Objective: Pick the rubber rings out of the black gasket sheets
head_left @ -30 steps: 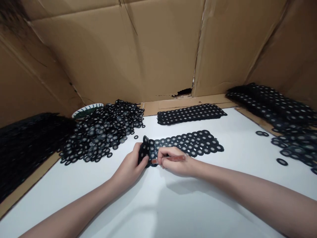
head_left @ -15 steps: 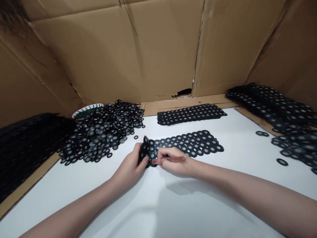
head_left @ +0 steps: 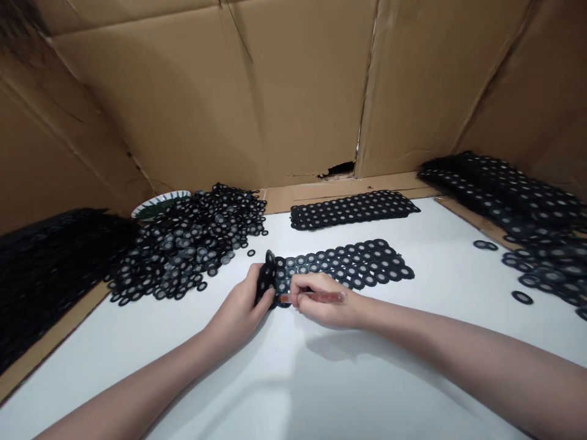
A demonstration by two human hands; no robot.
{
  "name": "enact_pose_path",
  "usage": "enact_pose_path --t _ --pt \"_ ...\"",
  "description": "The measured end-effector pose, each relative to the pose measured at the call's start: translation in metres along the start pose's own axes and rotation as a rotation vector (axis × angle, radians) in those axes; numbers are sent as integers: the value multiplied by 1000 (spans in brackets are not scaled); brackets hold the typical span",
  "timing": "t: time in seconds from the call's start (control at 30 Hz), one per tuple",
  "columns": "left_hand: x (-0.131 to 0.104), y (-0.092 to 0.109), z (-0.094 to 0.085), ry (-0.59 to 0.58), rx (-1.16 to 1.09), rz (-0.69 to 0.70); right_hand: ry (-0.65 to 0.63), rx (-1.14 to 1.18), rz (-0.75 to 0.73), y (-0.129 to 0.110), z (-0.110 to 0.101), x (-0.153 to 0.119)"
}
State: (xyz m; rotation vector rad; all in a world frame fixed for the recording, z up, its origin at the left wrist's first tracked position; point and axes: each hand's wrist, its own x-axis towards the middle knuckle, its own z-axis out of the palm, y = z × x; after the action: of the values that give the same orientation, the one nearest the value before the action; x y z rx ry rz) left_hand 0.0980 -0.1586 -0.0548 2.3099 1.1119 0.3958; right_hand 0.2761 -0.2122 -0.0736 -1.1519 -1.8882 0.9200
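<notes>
A strip of joined black rings (head_left: 362,263) lies across the white table, its left end folded upward. My left hand (head_left: 250,296) grips that raised end between thumb and fingers. Closed around a slim reddish-brown tool (head_left: 323,297), my right hand (head_left: 318,299) rests over the near edge of the strip. The tool's left tip touches or nearly touches the strip beside my left thumb; the exact contact is too small to tell.
A heap of loose black rings (head_left: 183,244) partly covers a patterned bowl (head_left: 160,205). Another ring strip (head_left: 353,209) lies farther back. Dark stacks stand left (head_left: 46,263) and right (head_left: 509,189), with loose rings (head_left: 550,275) nearby. Cardboard walls (head_left: 183,98) surround the table (head_left: 238,391).
The whole view has shifted very slightly. Both hands keep the same hold and place on the strip.
</notes>
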Motion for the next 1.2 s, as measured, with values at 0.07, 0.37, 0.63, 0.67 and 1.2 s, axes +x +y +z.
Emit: enact_pose_path --t 0.07,0.37,0.63,0.67,1.2 --pt "0 0 0 -4 0 -3 -1 0 -17 -1 -1 0" --pt "0 -1 0 -4 5 6 -7 -36 -24 -5 -2 0" --pt "0 -1 0 -5 9 11 -11 -23 -52 -3 -2 0" --pt "0 -1 0 -3 10 15 -11 -22 -50 -3 -2 0" --pt "1 -1 0 -2 21 11 -20 -50 -51 -4 -2 0"
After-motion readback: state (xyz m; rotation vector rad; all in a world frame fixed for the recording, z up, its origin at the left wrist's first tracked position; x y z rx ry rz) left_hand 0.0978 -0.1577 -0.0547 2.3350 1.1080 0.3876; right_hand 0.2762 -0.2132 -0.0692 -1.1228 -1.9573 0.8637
